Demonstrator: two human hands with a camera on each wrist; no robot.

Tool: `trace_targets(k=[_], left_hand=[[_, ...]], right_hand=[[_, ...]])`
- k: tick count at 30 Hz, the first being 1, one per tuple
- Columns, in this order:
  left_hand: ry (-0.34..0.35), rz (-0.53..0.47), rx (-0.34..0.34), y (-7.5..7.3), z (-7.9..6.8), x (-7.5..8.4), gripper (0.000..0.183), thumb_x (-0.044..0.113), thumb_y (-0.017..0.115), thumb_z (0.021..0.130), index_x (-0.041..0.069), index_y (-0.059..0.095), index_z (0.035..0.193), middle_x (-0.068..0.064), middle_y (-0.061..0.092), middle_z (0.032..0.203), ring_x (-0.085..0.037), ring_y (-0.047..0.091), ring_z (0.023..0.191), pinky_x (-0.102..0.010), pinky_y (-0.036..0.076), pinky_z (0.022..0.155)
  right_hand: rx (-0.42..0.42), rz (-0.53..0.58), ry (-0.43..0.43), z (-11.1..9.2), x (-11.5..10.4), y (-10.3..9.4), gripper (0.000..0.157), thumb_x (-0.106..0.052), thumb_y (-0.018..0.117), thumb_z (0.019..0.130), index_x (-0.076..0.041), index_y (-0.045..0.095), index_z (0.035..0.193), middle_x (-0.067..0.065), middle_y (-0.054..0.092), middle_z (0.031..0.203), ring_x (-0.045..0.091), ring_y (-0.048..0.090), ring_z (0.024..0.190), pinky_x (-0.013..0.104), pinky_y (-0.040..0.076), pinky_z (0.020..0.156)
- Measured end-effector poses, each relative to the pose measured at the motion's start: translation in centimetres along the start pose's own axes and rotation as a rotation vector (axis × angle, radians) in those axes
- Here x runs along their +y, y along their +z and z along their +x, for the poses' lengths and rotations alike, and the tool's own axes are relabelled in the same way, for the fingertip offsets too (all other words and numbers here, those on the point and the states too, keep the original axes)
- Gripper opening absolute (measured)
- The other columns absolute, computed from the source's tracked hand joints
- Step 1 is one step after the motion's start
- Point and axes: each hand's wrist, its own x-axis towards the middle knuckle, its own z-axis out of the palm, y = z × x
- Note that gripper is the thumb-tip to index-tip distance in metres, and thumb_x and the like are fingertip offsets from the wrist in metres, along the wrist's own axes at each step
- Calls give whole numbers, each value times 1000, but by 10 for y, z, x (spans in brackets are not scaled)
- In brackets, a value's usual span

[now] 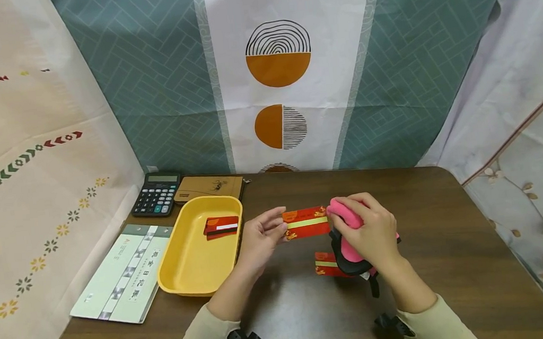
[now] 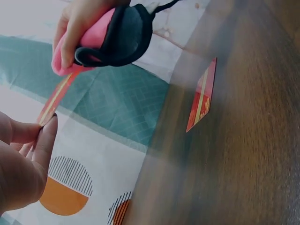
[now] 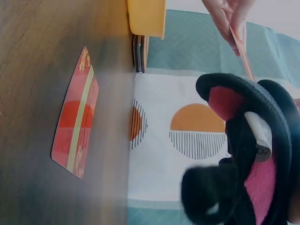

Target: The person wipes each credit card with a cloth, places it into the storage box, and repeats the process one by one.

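My left hand (image 1: 261, 238) pinches one end of a red bank-style card (image 1: 306, 223) with a pale yellow stripe, holding it above the table. In my right hand (image 1: 374, 230) is a soft pink plush pouch (image 1: 348, 214) with black trim and a black strap. The card's other end meets the pouch's pink edge, close to the right fingertips. Inside the pouch's black-edged opening, a white fabric label (image 3: 259, 133) shows in the right wrist view. A second red card (image 3: 75, 117) lies flat on the table below the pouch, partly hidden by it in the head view.
Left of my hands stands a yellow tray (image 1: 190, 290) with red cards (image 1: 222, 226) in it. Beside it lies a pale green ledger (image 1: 124, 274). A calculator (image 1: 157, 194) and a brown notebook (image 1: 208, 187) are behind, near the table's (image 1: 441, 262) back edge.
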Motion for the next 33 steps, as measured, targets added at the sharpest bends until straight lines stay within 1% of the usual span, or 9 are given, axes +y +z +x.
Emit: trace_targets(k=[4,7,11,15,17,21,24,28,33], left_hand=[[24,29,26,-2,1,-1,31,-5,69,92,0,71,122,-18,73,106,-14,69,77,-25,62,71],[52,62,27,-2,0,0,24,-5,67,93,-4,73,117,-18,72,110,-11,66,78,-24,61,72],[100,103,-2,-1,-1,1,25,-8,63,95,-5,72,118,-20,72,110,-15,67,82,-29,62,76],[135,141,-7,-2,-1,2,28,-10,66,92,-3,73,118,-19,73,110,-18,70,88,-27,61,77],[149,100,-9,-2,-1,1,26,-11,67,91,-5,74,115,-19,73,110,-18,71,90,-27,61,79],[177,-37,-31,-2,-1,-1,21,-11,67,91,-11,72,112,-23,72,111,-17,73,91,-36,62,82],[150,-111,-7,-1,-1,-2,21,-11,67,91,-14,70,111,-23,73,107,-15,73,86,-37,62,80],[62,-178,90,6,-3,-6,22,-8,67,92,-17,67,112,-20,72,101,-16,74,77,-34,62,78],[-2,-235,137,18,-7,-12,25,-7,66,94,-16,65,117,-19,72,103,-16,72,84,-36,62,80]], right_hand=[[35,42,30,0,1,-3,35,-13,88,73,-11,80,107,5,71,96,21,67,76,36,55,56],[63,72,51,1,1,-4,34,-12,88,73,-11,80,106,4,71,96,22,67,78,27,53,60],[101,102,71,1,1,-6,33,-10,87,73,-10,80,105,6,71,96,24,66,78,14,48,67],[107,120,83,0,2,-7,32,-9,85,74,-9,80,106,7,71,95,24,65,79,11,46,69],[103,124,84,0,3,-7,32,-10,85,75,-9,79,106,7,71,95,23,65,79,13,47,68],[99,133,89,-1,4,-8,32,-10,85,75,-9,79,107,7,70,96,20,65,79,13,48,67],[108,145,98,0,2,-9,33,-9,85,74,-9,79,107,6,70,96,19,64,79,12,47,67],[132,153,95,0,-6,-8,32,-10,85,75,-10,80,106,5,71,96,18,64,79,13,48,67],[62,78,27,-3,-17,-3,34,-18,86,75,-11,79,108,5,70,98,18,66,75,27,54,58]])
